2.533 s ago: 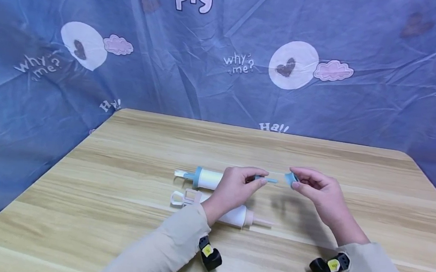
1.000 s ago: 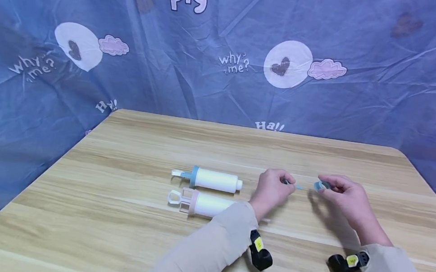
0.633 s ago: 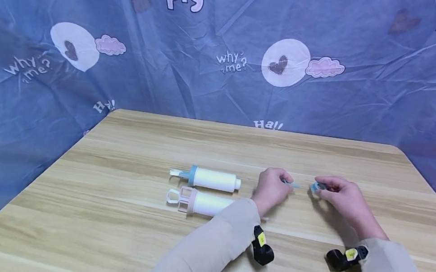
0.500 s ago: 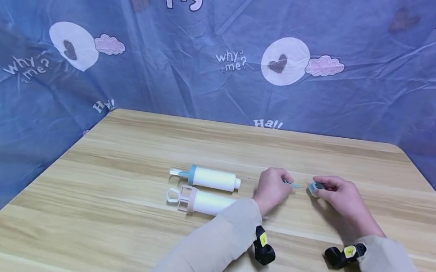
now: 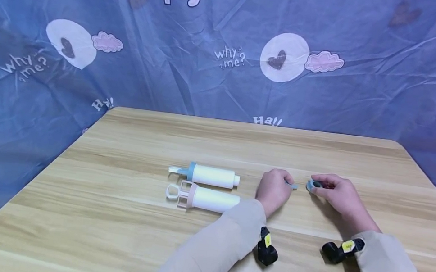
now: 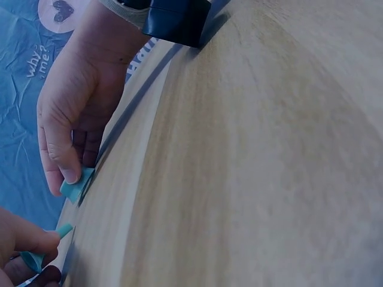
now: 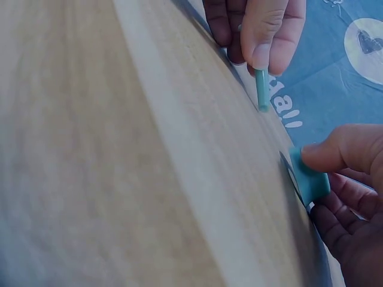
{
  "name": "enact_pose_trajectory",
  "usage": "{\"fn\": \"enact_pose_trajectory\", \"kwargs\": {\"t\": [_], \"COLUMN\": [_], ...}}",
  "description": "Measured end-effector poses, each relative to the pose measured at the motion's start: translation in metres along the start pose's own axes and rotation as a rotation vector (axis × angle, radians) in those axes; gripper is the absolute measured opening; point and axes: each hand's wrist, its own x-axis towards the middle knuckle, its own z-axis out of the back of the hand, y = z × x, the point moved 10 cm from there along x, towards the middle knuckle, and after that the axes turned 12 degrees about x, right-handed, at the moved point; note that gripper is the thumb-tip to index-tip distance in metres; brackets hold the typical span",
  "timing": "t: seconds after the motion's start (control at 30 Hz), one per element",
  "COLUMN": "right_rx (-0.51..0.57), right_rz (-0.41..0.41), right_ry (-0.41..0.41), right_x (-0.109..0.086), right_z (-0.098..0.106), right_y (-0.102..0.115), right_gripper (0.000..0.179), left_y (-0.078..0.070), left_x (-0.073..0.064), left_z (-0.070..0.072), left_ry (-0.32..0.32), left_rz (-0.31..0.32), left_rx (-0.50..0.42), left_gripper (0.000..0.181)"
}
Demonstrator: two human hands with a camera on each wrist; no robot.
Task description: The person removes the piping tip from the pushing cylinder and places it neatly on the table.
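My left hand [image 5: 275, 189] pinches a small teal nozzle [image 6: 64, 229] with a narrow tube tip and a flared end; in the right wrist view its tip [image 7: 262, 89] points out from the thumb. Facing it, my right hand [image 5: 335, 193] holds a short teal ring-shaped cap [image 7: 309, 176] between thumb and fingers, low over the table. A small gap separates nozzle and cap. To the left of my hands lie two white-barrelled syringes: one with a blue collar [image 5: 213, 176], the other with a pale pink collar [image 5: 212, 199]. My left sleeve hides the pink one's front end.
The wooden table [image 5: 100, 230] ends at a back edge against a blue printed cloth [image 5: 194, 60]. Black wrist cameras sit on the left cuff [image 5: 267, 251] and the right cuff [image 5: 336, 252].
Both hands have moved right, uncovering the blue-collared syringe, and come lower toward the table. Lately the right hand has drifted slightly left. Each hand keeps its teal piece.
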Motion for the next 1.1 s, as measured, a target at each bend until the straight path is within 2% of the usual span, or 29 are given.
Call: {"fn": "enact_pose_trajectory", "kwargs": {"t": [0.27, 0.7, 1.1], "right_rx": [0.0, 0.004, 0.007], "right_rz": [-0.012, -0.027, -0.047], "right_ry": [0.008, 0.008, 0.031], "right_x": [0.0027, 0.0035, 0.0018], "right_z": [-0.0011, -0.0006, -0.0043], "right_y": [-0.002, -0.0044, -0.0074], "right_gripper": [0.048, 0.048, 0.05], "left_y": [-0.0009, -0.0014, 0.0044], "left_x": [0.0014, 0.0012, 0.0017], "left_z": [-0.0028, -0.0021, -0.0048], "left_ry": [0.01, 0.001, 0.004], "left_rz": [0.02, 0.013, 0.032], "left_rx": [0.032, 0.102, 0.084], "left_gripper": [0.017, 0.02, 0.022]}}
